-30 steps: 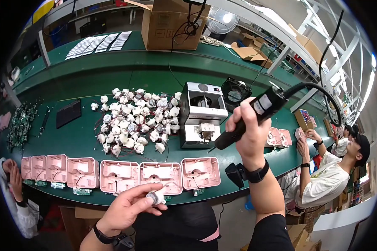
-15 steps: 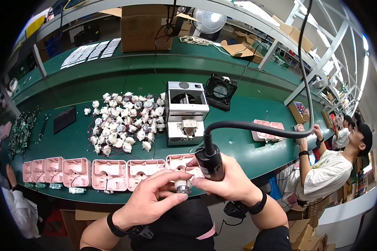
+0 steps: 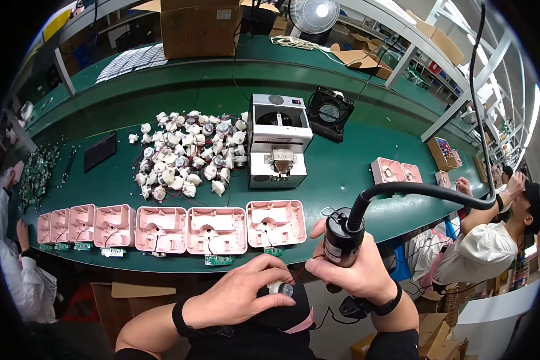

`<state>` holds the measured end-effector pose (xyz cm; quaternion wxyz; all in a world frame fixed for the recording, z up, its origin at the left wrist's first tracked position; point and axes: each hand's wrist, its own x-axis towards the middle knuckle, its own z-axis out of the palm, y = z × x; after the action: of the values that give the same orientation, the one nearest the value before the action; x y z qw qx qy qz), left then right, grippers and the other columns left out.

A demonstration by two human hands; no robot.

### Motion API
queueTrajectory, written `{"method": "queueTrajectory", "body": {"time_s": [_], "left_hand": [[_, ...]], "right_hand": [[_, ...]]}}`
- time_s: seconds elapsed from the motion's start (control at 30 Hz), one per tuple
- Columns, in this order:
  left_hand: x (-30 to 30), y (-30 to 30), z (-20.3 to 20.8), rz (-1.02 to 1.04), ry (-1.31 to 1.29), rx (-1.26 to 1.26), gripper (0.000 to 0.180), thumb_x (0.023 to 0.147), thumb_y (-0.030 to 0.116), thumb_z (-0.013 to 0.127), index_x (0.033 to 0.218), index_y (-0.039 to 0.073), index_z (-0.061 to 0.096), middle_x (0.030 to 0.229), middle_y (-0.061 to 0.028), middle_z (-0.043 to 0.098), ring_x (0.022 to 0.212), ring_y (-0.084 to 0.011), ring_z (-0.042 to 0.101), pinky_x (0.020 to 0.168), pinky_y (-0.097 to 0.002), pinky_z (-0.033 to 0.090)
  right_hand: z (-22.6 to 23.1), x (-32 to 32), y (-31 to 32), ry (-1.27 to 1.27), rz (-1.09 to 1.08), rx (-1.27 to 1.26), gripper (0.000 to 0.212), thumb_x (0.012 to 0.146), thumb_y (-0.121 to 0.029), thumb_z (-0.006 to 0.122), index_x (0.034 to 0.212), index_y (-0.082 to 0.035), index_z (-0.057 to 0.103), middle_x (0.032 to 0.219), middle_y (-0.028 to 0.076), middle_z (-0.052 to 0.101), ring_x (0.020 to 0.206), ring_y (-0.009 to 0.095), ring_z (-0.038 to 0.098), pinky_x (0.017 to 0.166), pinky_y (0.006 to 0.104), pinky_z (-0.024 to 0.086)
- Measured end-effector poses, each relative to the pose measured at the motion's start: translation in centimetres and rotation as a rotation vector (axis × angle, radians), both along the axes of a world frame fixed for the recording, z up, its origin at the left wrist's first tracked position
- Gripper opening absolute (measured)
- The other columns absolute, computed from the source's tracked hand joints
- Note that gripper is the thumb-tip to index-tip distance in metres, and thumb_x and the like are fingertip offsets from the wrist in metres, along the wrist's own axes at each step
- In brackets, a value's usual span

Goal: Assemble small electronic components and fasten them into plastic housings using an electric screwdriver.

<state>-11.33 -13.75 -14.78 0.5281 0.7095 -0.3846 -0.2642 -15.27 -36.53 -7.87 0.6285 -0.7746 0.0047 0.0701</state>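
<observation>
My left hand (image 3: 231, 294), in front of the table edge, pinches a small white motor unit (image 3: 280, 288) with a round silver end. A thin red wire runs up from that unit toward my right hand (image 3: 369, 270). My right hand is wrapped around a black corded electric screwdriver (image 3: 341, 243), whose tip I cannot see. Its thick black cable bends away to the upper right. Just beyond my hands, the closest pink plastic housing (image 3: 276, 238) lies open side up, with a green circuit board (image 3: 272, 251) at its front edge.
More pink housings (image 3: 161, 241) line the table's front edge to the left. A heap of white motor units (image 3: 192, 153) lies behind them, beside a grey machine (image 3: 279, 141) and a black fan (image 3: 330, 113). At right, a person (image 3: 480, 249) works near two pink housings (image 3: 388, 171).
My hands have moved apart; the screwdriver has swung right, away from the motor unit. The motor unit is lower and nearer me. The whole view has shifted, showing the nearest housing in full.
</observation>
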Motion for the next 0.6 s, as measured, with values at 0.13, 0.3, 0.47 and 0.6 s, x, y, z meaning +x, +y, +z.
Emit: {"method": "queueTrajectory", "body": {"time_s": [0.13, 0.3, 0.47, 0.6], "left_hand": [[0.4, 0.0, 0.5, -0.085, -0.127, 0.035, 0.030, 0.089, 0.019, 0.075, 0.115, 0.005, 0.066, 0.103, -0.0091, 0.067, 0.090, -0.0252, 0.068, 0.080, -0.0329, 0.054], [2.1, -0.1, 2.3, -0.041, -0.172, 0.188, 0.028, 0.088, 0.015, 0.075, 0.111, 0.004, 0.065, 0.113, -0.0106, 0.068, 0.098, -0.0280, 0.069, 0.083, -0.0345, 0.054], [5.9, -0.5, -0.5, 0.188, 0.054, 0.080, 0.029, 0.085, 0.011, 0.077, 0.111, 0.003, 0.065, 0.110, -0.0104, 0.067, 0.099, -0.0293, 0.068, 0.084, -0.0343, 0.055], [6.7, -1.6, -1.7, 0.208, -0.190, 0.096, 0.030, 0.081, 0.008, 0.079, 0.108, 0.004, 0.067, 0.106, -0.0097, 0.066, 0.097, -0.0290, 0.067, 0.081, -0.0340, 0.055]], "right_hand": [[0.3, -1.1, 0.2, 0.089, 0.021, 0.026, 0.041, 0.078, 0.004, 0.075, 0.112, -0.001, 0.053, 0.070, 0.002, 0.063, 0.060, 0.006, 0.058, 0.054, 0.0213, 0.044], [-0.2, -1.4, -0.1, -0.149, 0.033, -0.040, 0.044, 0.076, 0.004, 0.075, 0.114, -0.001, 0.053, 0.084, 0.007, 0.065, 0.062, 0.006, 0.058, 0.055, 0.0217, 0.045], [-0.1, -1.7, -1.7, -0.307, -0.243, -0.007, 0.047, 0.079, 0.003, 0.071, 0.121, 0.000, 0.048, 0.102, 0.015, 0.063, 0.060, 0.010, 0.057, 0.055, 0.0240, 0.048], [-0.7, -1.8, -2.3, -0.340, -0.351, 0.117, 0.049, 0.082, 0.000, 0.067, 0.125, 0.000, 0.043, 0.104, 0.016, 0.060, 0.057, 0.012, 0.055, 0.055, 0.0256, 0.049]]}}
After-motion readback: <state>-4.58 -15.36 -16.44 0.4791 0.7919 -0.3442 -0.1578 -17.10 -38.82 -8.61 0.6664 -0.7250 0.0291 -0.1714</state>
